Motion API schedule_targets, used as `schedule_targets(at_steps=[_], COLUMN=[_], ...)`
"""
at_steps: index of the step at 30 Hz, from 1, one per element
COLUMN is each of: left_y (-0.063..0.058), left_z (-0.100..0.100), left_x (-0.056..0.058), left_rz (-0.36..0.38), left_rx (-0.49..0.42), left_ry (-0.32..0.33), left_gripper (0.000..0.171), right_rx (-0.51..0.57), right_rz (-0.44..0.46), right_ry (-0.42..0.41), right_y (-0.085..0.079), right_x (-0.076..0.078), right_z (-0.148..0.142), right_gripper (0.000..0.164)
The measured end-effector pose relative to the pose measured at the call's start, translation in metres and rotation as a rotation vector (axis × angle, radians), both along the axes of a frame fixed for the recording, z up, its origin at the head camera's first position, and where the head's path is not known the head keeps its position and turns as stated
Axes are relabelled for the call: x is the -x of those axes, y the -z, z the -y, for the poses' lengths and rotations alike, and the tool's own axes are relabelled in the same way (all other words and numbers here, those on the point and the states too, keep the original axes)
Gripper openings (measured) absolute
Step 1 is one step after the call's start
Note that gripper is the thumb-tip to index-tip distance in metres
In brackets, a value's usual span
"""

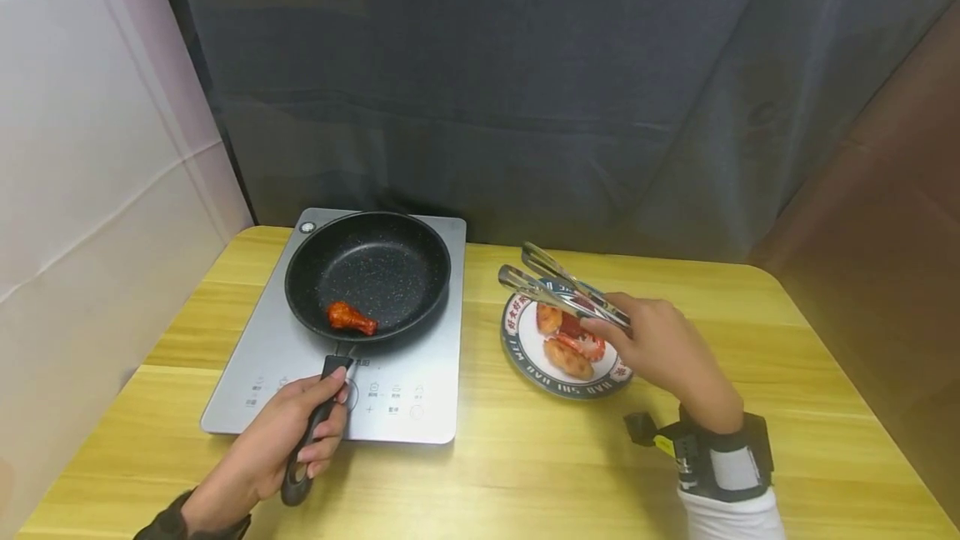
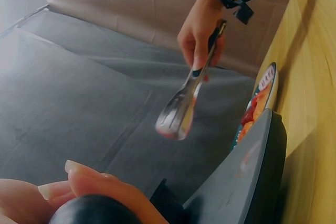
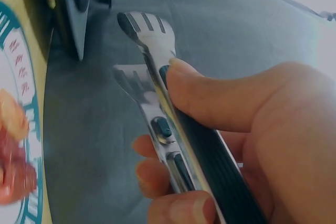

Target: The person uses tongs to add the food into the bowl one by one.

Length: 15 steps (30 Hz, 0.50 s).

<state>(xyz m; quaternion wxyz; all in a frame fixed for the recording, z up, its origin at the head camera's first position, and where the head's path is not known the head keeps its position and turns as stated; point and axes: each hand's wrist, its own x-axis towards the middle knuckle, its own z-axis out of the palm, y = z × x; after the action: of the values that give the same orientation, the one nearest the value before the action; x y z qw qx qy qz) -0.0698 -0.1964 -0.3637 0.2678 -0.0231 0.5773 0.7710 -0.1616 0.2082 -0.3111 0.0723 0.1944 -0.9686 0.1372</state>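
Observation:
My left hand (image 1: 288, 432) grips the black handle (image 1: 317, 419) of a dark speckled frying pan (image 1: 382, 261), which sits on a silver induction cooker (image 1: 420, 407). One glazed chicken drumstick (image 1: 350, 318) lies in the pan near the handle side. Metal tongs (image 3: 157, 40) with dark grip pads are held in my right hand (image 1: 663, 344), thumb on one arm and fingers on the other. Their tips stand apart with nothing between them, above a patterned plate (image 1: 517, 357). On that plate lie browned food pieces (image 1: 567, 358) and a red shrimp-like piece (image 1: 588, 346), partly hidden by the tongs.
The cooker and plate share a light wooden table (image 1: 525, 473). A dark grey cloth (image 1: 525, 90) hangs behind it, a pale cloth (image 1: 97, 123) at the left and a brownish one (image 1: 885, 215) at the right.

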Motion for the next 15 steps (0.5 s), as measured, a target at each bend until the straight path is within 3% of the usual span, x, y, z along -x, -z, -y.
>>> schedule_targets(at_steps=[6, 15], left_y=[-0.001, -0.001], left_z=[0.000, -0.001], left_x=[0.001, -0.001], left_rz=[0.000, 0.002], left_rx=[0.002, -0.009], left_ry=[-0.003, 0.006], left_gripper=[0.036, 0.035], right_rx=[-0.035, -0.047], right_rz=[0.041, 0.052], right_ry=[0.022, -0.013], right_y=[0.001, 0.004], right_x=[-0.006, -0.018], right_z=[-0.023, -0.041], right_gripper=[0.048, 0.044])
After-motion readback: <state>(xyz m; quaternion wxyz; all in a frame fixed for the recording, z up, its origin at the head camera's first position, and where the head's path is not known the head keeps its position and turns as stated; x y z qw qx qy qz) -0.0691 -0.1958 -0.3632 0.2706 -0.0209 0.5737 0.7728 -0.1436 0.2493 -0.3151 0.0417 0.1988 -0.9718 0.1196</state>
